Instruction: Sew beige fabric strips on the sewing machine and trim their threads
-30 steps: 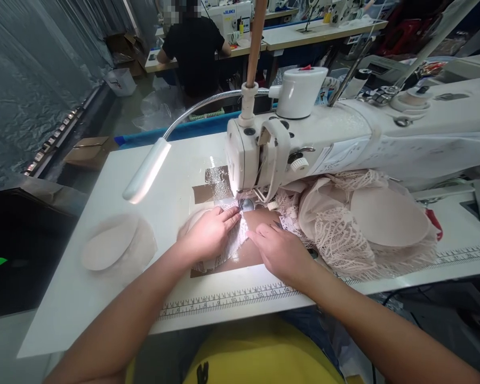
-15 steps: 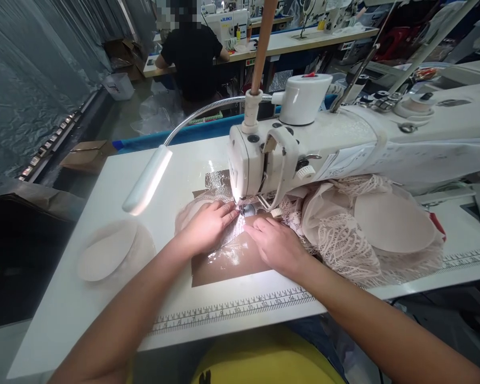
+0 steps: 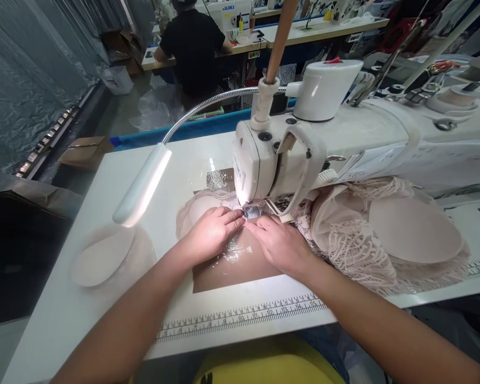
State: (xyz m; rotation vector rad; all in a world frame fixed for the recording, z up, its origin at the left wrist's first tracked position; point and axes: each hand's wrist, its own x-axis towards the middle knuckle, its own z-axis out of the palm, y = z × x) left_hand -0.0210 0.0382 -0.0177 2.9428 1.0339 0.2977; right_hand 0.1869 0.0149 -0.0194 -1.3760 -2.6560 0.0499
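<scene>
A white sewing machine (image 3: 264, 160) stands over the table, its presser foot and needle area (image 3: 246, 210) brightly lit. My left hand (image 3: 216, 232) is just left of the needle, fingers closed together on pale pink lace fabric (image 3: 186, 218) with a smooth moulded cup (image 3: 204, 207) in it. From the right, my right hand (image 3: 282, 245) reaches to the front of the foot, thumb and forefinger pinched at the fabric's edge. The fingertips of both hands nearly meet there and hide most of the piece between them. Brown shiny sheeting (image 3: 228, 272) lies beneath the hands.
More lace with pale cups (image 3: 416, 226) is heaped right, under the machine arm. Another pale cup piece (image 3: 104, 258) lies left, near the lamp (image 3: 142, 186) on its bendable neck. A printed ruler (image 3: 240, 319) runs along the front edge. A person (image 3: 192, 50) sits at another machine beyond.
My hands have drawn closer together by the needle, and the left fingers have bunched. Less lace shows between the hands. The view has shifted, so the machine appears larger and further right.
</scene>
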